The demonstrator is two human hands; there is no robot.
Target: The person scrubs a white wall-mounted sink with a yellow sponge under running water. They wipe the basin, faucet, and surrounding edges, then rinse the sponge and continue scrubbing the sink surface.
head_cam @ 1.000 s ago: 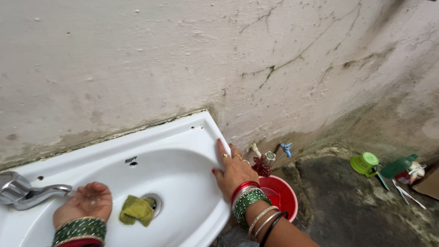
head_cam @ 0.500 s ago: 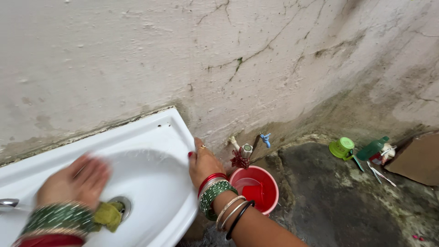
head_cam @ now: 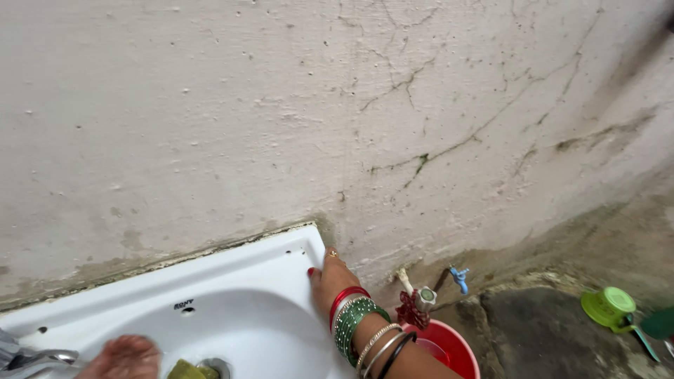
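Two hands work at the white wall-hung basin (head_cam: 232, 281), each doing a different job: the left hand (head_cam: 126, 356), blurred, fingers together and palm down, presses into the bowl just left of the yellow-green scrub sponge (head_cam: 186, 370), which lies beside the drain (head_cam: 216, 366). To the right, the right hand (head_cam: 328, 277), fingers flat and together, bears on the basin's rim, seemingly as a brace; a red bucket (head_cam: 449, 347) stands below its bangled wrist.

White ceramic sink (head_cam: 232, 281) against cracked plaster wall (head_cam: 351, 105); round red plastic bucket (head_cam: 456, 347) right, below small taps (head_cam: 460, 277).
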